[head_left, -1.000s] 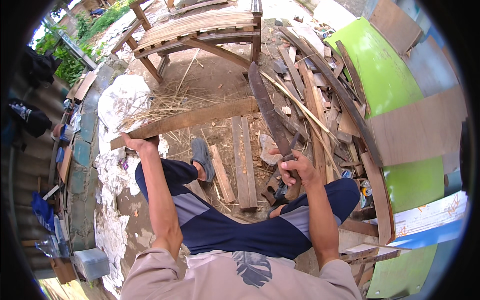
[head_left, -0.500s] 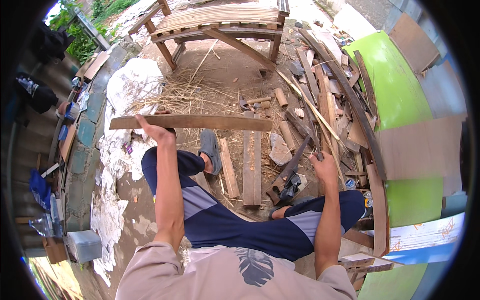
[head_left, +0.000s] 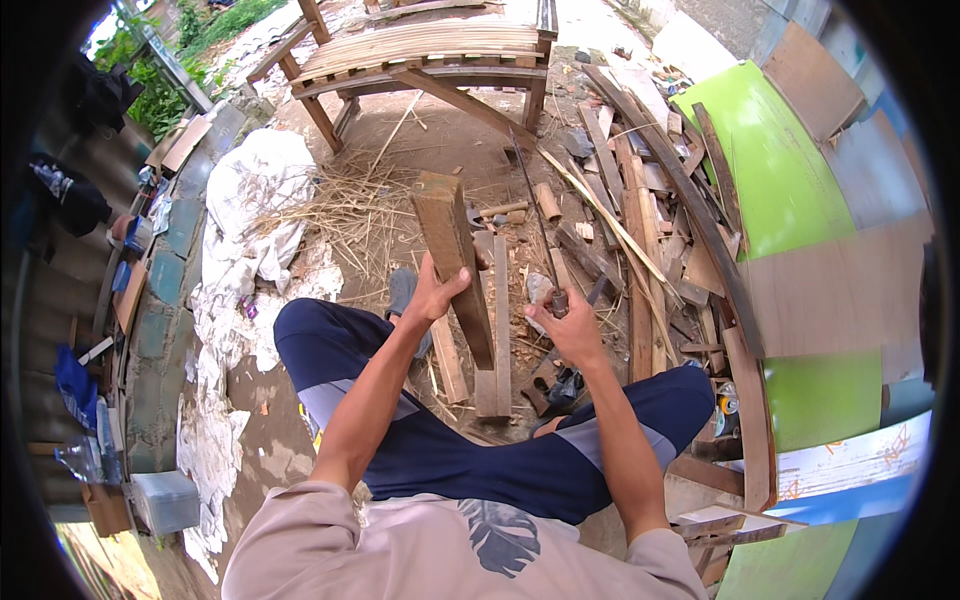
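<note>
Left hand [head_left: 440,292] closed around the middle of one brown, straight-edged wooden board [head_left: 448,230], which slants from beyond the grip back toward the person. Right hand [head_left: 568,328] wrapped about the handle of one long, dark-bladed knife [head_left: 545,240], seen nearly edge-on, tip pointing away. Between the two grips, on the ground: two narrow planks [head_left: 502,330], side by side. Well right of the right-hand grip: one white panel [head_left: 850,462] with orange markings.
</note>
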